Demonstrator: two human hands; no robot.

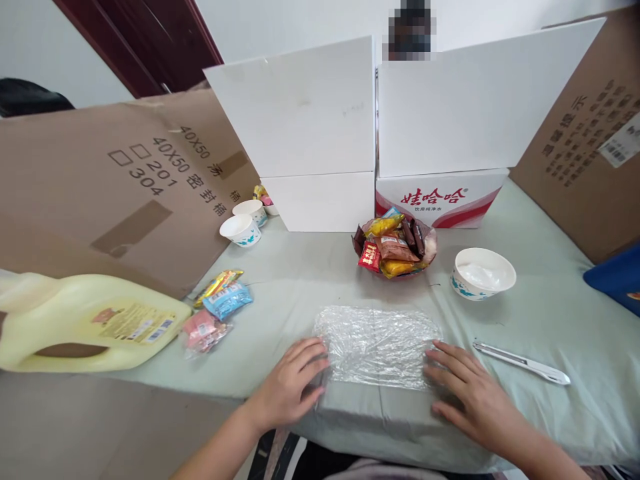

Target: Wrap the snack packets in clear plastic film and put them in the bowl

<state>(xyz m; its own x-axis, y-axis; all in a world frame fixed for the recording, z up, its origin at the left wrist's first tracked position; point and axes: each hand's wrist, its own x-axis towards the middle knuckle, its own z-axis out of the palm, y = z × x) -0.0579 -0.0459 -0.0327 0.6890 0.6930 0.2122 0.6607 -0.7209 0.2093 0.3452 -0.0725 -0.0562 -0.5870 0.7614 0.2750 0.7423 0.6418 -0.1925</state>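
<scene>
While I watch through the head camera, both hands lie open and flat on the bench [530, 313], which is covered in pale green cloth. My left hand [290, 383] rests palm down with its fingertips touching the left edge of a crinkled sheet of clear plastic wrap [377, 343]; my right hand [470, 393] presses the sheet's right edge the same way. Neither grips anything. The wrap lies spread near the bench's front edge, between the two hands. Just beyond it stands a bowl of wrapped snacks [395, 248], with a white paper cup [483, 273] to its right. A white utility knife [523, 363] lies right of my right hand, apart from it. Loose snack packets [215, 310] and a yellow jug [85, 320] on its side sit to the left.
</scene>
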